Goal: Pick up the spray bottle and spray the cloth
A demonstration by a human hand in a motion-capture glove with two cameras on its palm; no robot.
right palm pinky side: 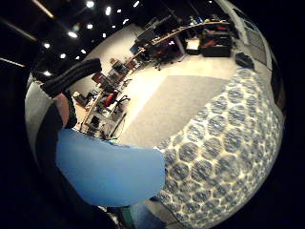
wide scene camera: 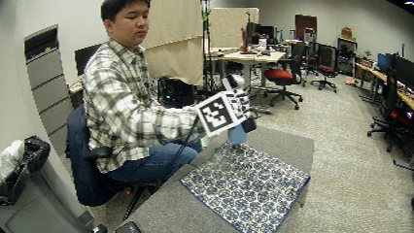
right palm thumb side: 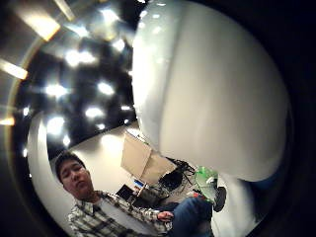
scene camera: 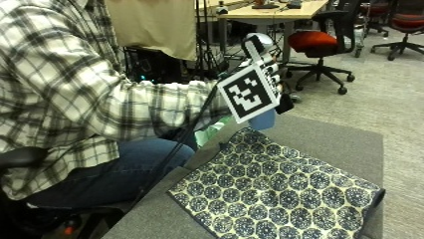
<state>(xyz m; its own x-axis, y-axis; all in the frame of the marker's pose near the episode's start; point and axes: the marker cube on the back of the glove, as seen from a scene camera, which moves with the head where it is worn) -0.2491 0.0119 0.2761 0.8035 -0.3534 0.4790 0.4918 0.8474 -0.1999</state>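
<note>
Closest to the palm, the thumb-side view is filled by the smooth, rounded white head of the spray bottle [right palm thumb side: 212, 89], a glossy moulded curve; the little-finger-side view shows instead the bottle's translucent blue body [right palm pinky side: 107, 169], flat in tone and cut straight along one edge, with the cloth [right palm pinky side: 224, 143] spread beyond it. From the outside view the right hand [scene camera: 268, 74] is raised with its gloved fingers curled round the bottle's neck (the marker plate hides much of the grip); the white nozzle stands up above the fingers and a patch of the blue body [scene camera: 264, 119] shows beneath them. The bottle is held in the air, clear of the cloth, which lies below and forward of the hand on the grey table [scene camera: 331, 139]; it is a flat, square-cornered fabric printed with dark blue rosettes in a honeycomb on a pale ground, one edge hanging over the table's side. The wide outside view alone shows the seated person in a plaid shirt, arm [wide scene camera: 155, 126] extended.
</note>
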